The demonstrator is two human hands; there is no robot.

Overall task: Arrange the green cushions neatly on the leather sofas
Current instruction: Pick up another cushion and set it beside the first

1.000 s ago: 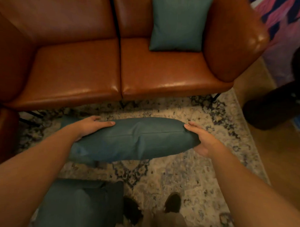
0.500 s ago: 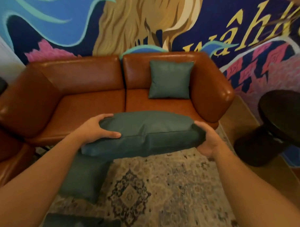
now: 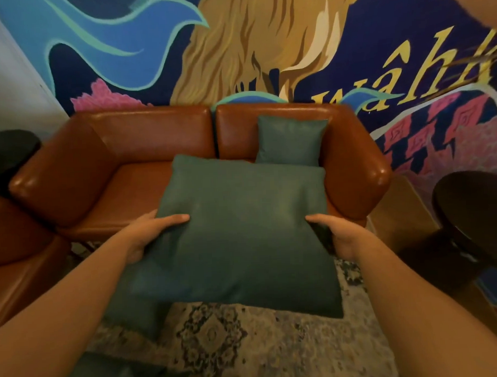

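Observation:
I hold a large green cushion in the air in front of the brown leather sofa, its broad face tilted up toward me. My left hand grips its left edge and my right hand grips its right edge. A second green cushion leans upright against the sofa's right backrest, its lower edge hidden by the held one. Another green cushion lies on the rug under my left arm, and one more shows at the bottom edge.
A second brown leather sofa stands at the left. A patterned rug covers the floor. A dark round table stands at the right and another dark one at the far left. A painted mural fills the wall.
I have raised the held cushion and tipped it from edge-on to face-up, closer to the sofa seat. My view has lifted from the floor to the wall.

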